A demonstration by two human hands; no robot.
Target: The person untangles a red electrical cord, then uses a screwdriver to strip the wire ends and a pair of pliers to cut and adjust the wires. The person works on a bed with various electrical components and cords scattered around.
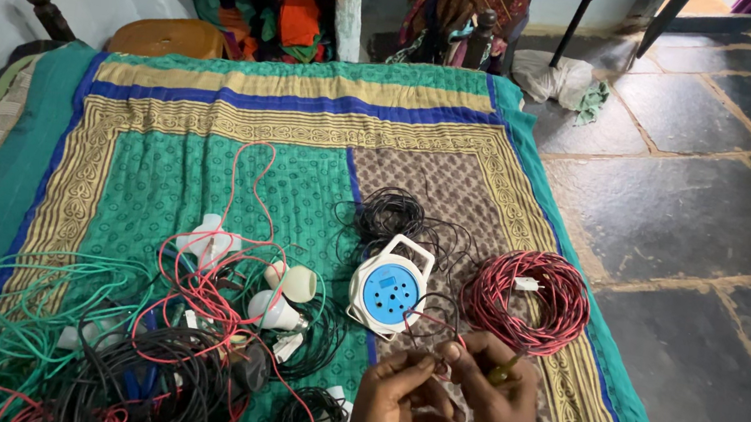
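My left hand [392, 392] and right hand [496, 396] are pinching thin wire ends [431, 323] together just before the blue socket box [389, 290] on the bed [150, 162], right also gripping a yellow-handled tool [503, 371]; surrounding coils are risking snags.

Thin red-black wire [427, 321], loose loop, near middle of bedspread, ends pinched at fingertips of both hands. Yellow-green screwdriver [502, 371] in right hand, tilted, tip toward the wire. White-blue reel box [390, 287] lies flat just beyond, handle far side.
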